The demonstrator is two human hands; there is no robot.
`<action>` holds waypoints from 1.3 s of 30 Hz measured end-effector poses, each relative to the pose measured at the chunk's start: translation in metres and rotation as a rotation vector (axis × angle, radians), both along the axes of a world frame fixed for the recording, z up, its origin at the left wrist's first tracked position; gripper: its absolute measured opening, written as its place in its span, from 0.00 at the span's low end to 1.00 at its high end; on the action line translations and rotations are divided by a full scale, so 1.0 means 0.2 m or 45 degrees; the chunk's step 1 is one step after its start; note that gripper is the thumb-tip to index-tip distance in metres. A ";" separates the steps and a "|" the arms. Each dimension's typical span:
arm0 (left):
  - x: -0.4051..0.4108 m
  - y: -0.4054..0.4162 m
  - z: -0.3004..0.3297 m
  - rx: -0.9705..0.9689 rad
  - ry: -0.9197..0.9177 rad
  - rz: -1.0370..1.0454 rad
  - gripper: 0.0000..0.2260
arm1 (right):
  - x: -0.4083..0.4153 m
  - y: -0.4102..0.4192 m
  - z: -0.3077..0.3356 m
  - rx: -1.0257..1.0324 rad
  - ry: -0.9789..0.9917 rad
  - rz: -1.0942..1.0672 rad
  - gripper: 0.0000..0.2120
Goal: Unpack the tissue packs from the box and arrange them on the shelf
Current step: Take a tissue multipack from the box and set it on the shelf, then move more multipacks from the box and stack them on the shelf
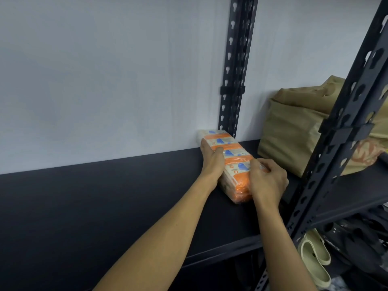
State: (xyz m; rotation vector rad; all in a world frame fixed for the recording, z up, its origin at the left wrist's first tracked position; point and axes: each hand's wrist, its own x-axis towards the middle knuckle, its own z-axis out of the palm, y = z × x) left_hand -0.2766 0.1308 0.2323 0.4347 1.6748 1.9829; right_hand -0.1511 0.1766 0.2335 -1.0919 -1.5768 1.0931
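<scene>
Both hands hold the tissue pack (231, 148) lying on the dark shelf (105, 198): the left hand (212, 159) clasps its left side, thumb over the top, and the right hand (267, 181) curls over its near end. The pack's far end touches the wall beside the upright post (233, 80).

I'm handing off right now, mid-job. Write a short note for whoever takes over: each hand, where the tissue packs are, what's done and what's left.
Left hand: lies along the left side of the tissue pack, thumb over its top.
Right hand: fingers curled on the pack's near end, right side.
Pack: lying flat on the black shelf, far end at the wall, beside the upright post. Tan bags sit on the next bay, to the right.
Done: this one pack is on the shelf, both hands on it.
Left: let go and fetch the next pack. The box is out of view, so the remaining count is unknown.
</scene>
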 end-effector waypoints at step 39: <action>1.04 -2.18 -0.66 -1.159 1.222 0.121 0.28 | 0.63 -1.45 -0.65 1.066 -0.339 0.683 0.17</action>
